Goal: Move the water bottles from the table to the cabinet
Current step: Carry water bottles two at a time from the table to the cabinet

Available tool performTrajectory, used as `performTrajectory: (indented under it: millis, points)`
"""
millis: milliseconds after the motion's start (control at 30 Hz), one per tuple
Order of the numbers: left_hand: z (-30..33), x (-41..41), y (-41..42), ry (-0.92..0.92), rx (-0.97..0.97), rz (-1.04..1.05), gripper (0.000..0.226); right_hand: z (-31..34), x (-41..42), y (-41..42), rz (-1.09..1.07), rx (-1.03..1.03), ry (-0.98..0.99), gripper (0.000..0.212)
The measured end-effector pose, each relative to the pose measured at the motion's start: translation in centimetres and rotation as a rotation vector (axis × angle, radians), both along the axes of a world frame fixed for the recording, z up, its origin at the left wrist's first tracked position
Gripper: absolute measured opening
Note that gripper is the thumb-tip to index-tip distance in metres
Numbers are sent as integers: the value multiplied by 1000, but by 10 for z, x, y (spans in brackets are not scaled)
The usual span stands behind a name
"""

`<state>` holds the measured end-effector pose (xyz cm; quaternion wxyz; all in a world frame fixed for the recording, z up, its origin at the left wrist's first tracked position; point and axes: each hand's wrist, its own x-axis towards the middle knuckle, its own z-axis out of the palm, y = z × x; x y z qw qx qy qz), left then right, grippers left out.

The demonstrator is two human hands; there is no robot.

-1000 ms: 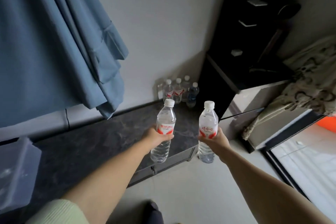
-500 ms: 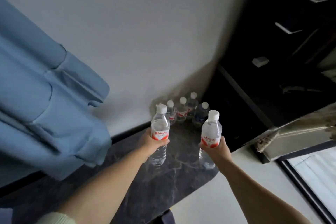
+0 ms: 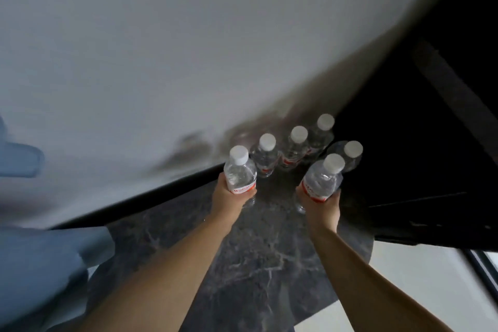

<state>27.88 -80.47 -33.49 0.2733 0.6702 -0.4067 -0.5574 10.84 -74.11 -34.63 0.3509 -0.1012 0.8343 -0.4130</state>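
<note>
Both hands full, two bottles over the dark cabinet top.

Your left hand (image 3: 230, 197) has its fingers wrapped round a clear plastic water bottle with a white cap and red-and-white label (image 3: 239, 172), upright above the dark marble-patterned cabinet top (image 3: 258, 264). Your right hand (image 3: 322, 206) grips a second clear white-capped bottle (image 3: 322, 180), tilted slightly right. Just beyond them, four more white-capped bottles (image 3: 295, 148) stand clustered in the corner, three in a row along the pale grey wall (image 3: 188, 48), one beside the black unit (image 3: 420, 143). Blue fabric (image 3: 40, 264) hangs at the left edge.
</note>
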Motion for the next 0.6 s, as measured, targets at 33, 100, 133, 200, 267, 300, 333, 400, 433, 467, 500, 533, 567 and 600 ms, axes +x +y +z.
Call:
performTrajectory:
  millis: [33, 100, 133, 200, 267, 300, 333, 400, 433, 467, 500, 533, 567, 600]
  points:
    - [-6, -3, -4, 26, 2, 27, 56, -7, 1, -7, -42, 1, -3, 73]
    - [-14, -8, -9, 51, -6, 85, 59, -18, 4, -17, -110, -3, -22, 84]
    - [-19, -11, -12, 52, -20, 107, 61, -23, 4, -22, -138, -10, -25, 84]
    - [-25, -14, -17, 65, -37, 142, 64, -31, 5, -30, -171, -19, -8, 84]
    - [-30, -16, -22, 79, -42, 150, 64, -36, 5, -38, -166, -25, 15, 85]
    - [-33, -17, -24, 81, -39, 141, 64, -39, 5, -42, -160, -23, 20, 86]
    - [-36, -18, -24, 84, -39, 133, 65, -41, 5, -45, -155, -20, 22, 86]
    - [-42, -18, -21, 75, -60, 117, 69, -46, 6, -45, -150, -19, 26, 86]
    - [-44, -18, -20, 66, -77, 108, 71, -48, 6, -44, -145, -21, 27, 84]
    - [-45, -17, -20, 66, -85, 95, 72, -50, 6, -43, -138, -17, 22, 81]
    - [-46, -17, -20, 72, -84, 80, 72, -51, 5, -40, -127, -10, 13, 77]
    - [-45, -17, -21, 81, -83, 62, 72, -52, 3, -38, -109, 1, 3, 73]
    - [-44, -16, -21, 88, -85, 46, 73, -52, 2, -36, -86, 15, -8, 69]
    - [-44, -14, -21, 92, -85, 33, 75, -51, 0, -34, -64, 29, -18, 67]
